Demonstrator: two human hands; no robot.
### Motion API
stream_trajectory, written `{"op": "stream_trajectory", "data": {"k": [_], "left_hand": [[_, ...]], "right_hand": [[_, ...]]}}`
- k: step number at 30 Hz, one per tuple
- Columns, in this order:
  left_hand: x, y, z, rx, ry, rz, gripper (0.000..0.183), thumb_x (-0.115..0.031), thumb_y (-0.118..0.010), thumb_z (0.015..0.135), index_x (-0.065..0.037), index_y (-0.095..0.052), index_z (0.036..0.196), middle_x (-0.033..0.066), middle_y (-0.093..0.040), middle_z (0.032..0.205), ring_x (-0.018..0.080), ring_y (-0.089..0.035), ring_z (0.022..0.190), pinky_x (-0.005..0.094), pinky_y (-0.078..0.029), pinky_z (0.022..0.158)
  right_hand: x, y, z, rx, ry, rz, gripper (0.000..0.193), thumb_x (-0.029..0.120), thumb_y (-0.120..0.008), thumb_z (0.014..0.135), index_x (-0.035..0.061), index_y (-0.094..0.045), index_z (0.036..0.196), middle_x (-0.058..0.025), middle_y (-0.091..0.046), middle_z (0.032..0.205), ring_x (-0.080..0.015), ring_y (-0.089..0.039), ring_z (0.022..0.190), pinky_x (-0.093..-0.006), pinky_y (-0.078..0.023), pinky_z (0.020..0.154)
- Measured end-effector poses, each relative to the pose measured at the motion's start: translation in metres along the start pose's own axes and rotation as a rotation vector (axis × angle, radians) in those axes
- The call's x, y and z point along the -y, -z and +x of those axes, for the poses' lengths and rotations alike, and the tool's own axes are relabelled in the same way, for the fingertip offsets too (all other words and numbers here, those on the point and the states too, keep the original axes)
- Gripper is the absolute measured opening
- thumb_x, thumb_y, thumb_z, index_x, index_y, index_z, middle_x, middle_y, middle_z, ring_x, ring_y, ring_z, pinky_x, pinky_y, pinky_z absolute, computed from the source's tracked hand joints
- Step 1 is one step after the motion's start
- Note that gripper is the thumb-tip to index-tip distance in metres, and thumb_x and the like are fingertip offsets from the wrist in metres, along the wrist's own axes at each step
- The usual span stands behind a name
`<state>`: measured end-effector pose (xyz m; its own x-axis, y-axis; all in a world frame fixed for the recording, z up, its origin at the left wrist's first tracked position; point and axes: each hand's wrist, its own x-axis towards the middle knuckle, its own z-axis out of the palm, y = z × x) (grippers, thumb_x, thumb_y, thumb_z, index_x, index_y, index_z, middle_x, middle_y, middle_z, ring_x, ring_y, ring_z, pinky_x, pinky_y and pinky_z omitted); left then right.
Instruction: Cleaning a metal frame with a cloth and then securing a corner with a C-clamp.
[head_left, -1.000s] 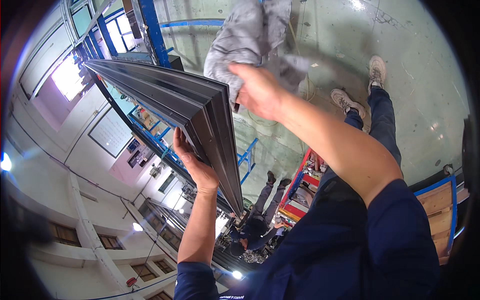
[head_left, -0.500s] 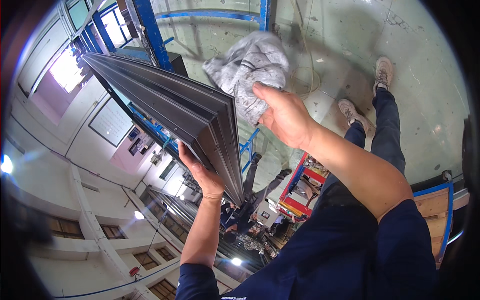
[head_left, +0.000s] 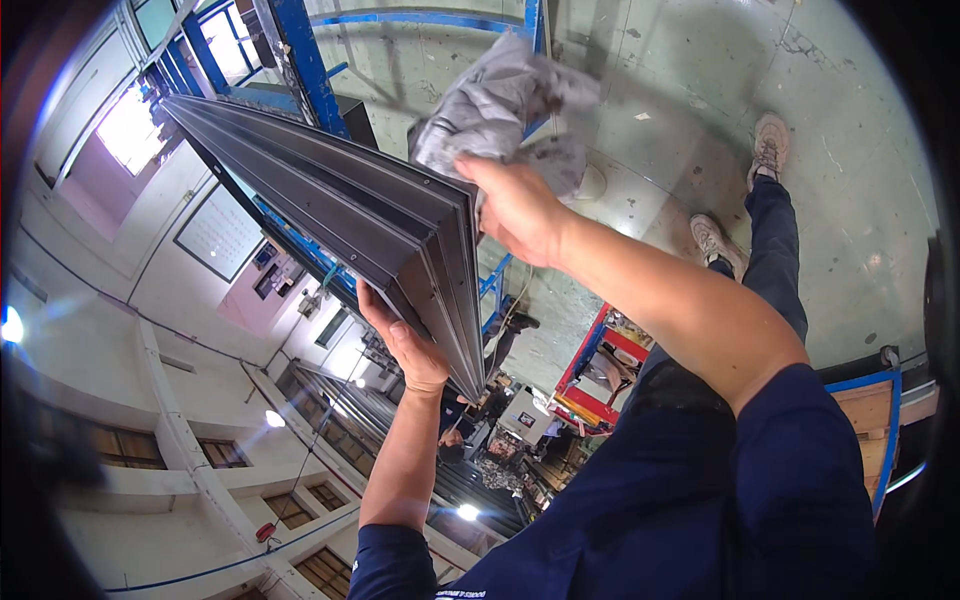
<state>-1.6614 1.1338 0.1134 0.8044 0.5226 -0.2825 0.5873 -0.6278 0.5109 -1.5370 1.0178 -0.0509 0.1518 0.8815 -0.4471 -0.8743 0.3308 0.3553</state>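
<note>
A long dark metal frame (head_left: 330,195), ribbed with grooves and dotted with screws, stretches from the far left toward me. My left hand (head_left: 408,345) grips its near end from the left, thumb against the face; some of the fingers are hidden by the metal. In my right hand (head_left: 520,212) is a bunched grey rag (head_left: 485,105) with dark stains, held at the right edge of the frame near its end corner. The rag's loose part is blurred and hangs out to the right.
Blue steel stand posts (head_left: 305,70) rise behind the frame. At lower right of it stands a red cart (head_left: 625,347) with tools. A co-worker (head_left: 455,435) is partly hidden beyond the frame. A wooden panel with blue edging (head_left: 868,420) is at far right.
My right hand has moved left with the rag, up to the frame's edge, and the rag has swung out. My left hand keeps its place. The co-worker has shifted further behind the frame.
</note>
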Motion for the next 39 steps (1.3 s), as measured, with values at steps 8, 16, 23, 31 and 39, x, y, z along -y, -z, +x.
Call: {"op": "stream_trajectory", "data": {"k": [8,16,23,31,39], "left_hand": [[-0.003,0.000,0.001,-0.022,-0.030,0.014,0.096,-0.068,-0.038,0.096,0.001,-0.010,0.155,0.0208,-0.028,0.154,0.0304,-0.030,0.143,0.0433,-0.021,0.117],[-0.005,0.006,-0.001,-0.032,-0.075,-0.046,0.098,-0.069,-0.042,0.094,0.001,-0.011,0.155,0.0214,-0.029,0.153,0.0315,-0.033,0.140,0.0442,-0.022,0.117],[-0.014,0.001,0.003,-0.034,-0.054,0.023,0.099,-0.068,-0.044,0.093,0.002,-0.012,0.154,0.0221,-0.030,0.152,0.0318,-0.035,0.139,0.0446,-0.023,0.117],[-0.010,0.005,0.000,-0.052,-0.072,-0.039,0.101,-0.068,-0.048,0.092,0.001,-0.011,0.155,0.0225,-0.032,0.150,0.0311,-0.036,0.138,0.0436,-0.024,0.116],[-0.004,0.008,-0.004,-0.030,-0.054,-0.031,0.101,-0.069,-0.047,0.092,0.002,-0.011,0.154,0.0201,-0.032,0.150,0.0300,-0.034,0.139,0.0428,-0.022,0.116]], "right_hand": [[-0.019,0.005,-0.005,0.007,0.092,-0.035,0.035,0.033,-0.047,0.101,0.0046,-0.067,0.106,-0.0044,-0.068,0.091,-0.0125,-0.061,0.078,-0.0304,-0.045,0.066],[0.019,-0.018,-0.026,-0.044,0.048,0.082,0.035,0.030,-0.045,0.100,0.0018,-0.062,0.114,-0.0089,-0.069,0.100,-0.0187,-0.066,0.085,-0.0352,-0.050,0.078],[0.030,-0.036,0.027,0.134,-0.018,-0.096,0.036,0.029,-0.043,0.099,0.0008,-0.059,0.112,-0.0130,-0.068,0.106,-0.0224,-0.066,0.096,-0.0396,-0.051,0.083],[0.027,-0.021,-0.016,0.115,0.023,-0.051,0.034,0.029,-0.046,0.097,0.0018,-0.060,0.112,-0.0069,-0.067,0.105,-0.0173,-0.062,0.090,-0.0365,-0.050,0.084],[0.021,0.030,-0.058,0.082,0.012,-0.106,0.037,0.029,-0.048,0.098,0.0020,-0.057,0.123,-0.0090,-0.066,0.115,-0.0186,-0.063,0.101,-0.0364,-0.046,0.092]]}}
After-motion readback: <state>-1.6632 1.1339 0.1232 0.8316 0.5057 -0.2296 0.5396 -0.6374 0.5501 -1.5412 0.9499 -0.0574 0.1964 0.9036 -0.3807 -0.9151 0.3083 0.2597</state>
